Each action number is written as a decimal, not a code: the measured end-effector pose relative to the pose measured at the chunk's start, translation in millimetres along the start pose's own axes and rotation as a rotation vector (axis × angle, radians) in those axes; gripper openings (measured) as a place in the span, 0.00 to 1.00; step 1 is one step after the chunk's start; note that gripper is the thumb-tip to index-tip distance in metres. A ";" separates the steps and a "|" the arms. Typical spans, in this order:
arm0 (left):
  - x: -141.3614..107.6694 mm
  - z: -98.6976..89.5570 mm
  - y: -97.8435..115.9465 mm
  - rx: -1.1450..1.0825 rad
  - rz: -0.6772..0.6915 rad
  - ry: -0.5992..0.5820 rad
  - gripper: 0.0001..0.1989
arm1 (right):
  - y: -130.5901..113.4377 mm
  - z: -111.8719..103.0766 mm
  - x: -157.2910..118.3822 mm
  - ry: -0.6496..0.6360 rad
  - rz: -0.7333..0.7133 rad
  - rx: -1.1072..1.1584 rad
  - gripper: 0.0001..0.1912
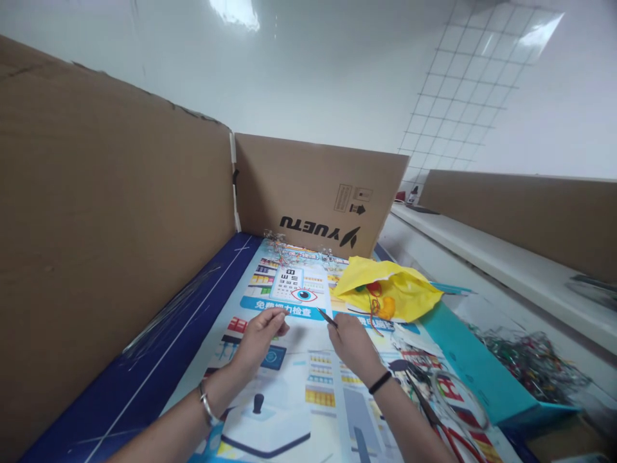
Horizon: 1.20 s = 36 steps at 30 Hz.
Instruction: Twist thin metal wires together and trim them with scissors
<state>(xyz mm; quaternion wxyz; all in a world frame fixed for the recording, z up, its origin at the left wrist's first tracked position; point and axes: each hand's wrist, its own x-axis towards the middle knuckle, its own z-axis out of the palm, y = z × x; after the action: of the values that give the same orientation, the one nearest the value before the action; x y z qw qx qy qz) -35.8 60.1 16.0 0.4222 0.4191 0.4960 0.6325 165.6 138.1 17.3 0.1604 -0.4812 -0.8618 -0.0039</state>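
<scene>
Left of the yellow bag [409,283], a slim dark pointed tool [327,317] is gripped in the fingers of the right hand [353,341]. Farther left, the left hand [263,331] is held with thumb and fingertips pinched together; whether anything is held there cannot be told.

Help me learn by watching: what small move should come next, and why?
Probably ease the right grip leftward, bringing the dark pointed tool nearer the left grip: its tip points that way across a gap, and the left fingertips look pinched, though whether they hold anything is unclear.
</scene>
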 end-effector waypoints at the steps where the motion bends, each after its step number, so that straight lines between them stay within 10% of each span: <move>1: -0.1 0.4 -1.1 0.007 0.007 -0.008 0.14 | -5.2 -3.6 -0.7 0.013 -0.017 0.087 0.09; 9: -4.3 3.9 -1.6 0.066 0.030 -0.064 0.11 | -39.0 -22.3 -11.2 0.033 -0.165 0.436 0.07; 36: -3.5 3.9 -4.2 0.133 0.063 -0.109 0.10 | -36.3 -16.9 -10.4 0.065 -0.202 0.419 0.12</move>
<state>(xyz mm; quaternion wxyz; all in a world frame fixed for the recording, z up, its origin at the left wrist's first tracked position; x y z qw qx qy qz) -30.6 58.5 12.1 0.3994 0.4954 0.4998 0.5876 145.1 107.3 35.8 0.2831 -0.3482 -0.8821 0.1433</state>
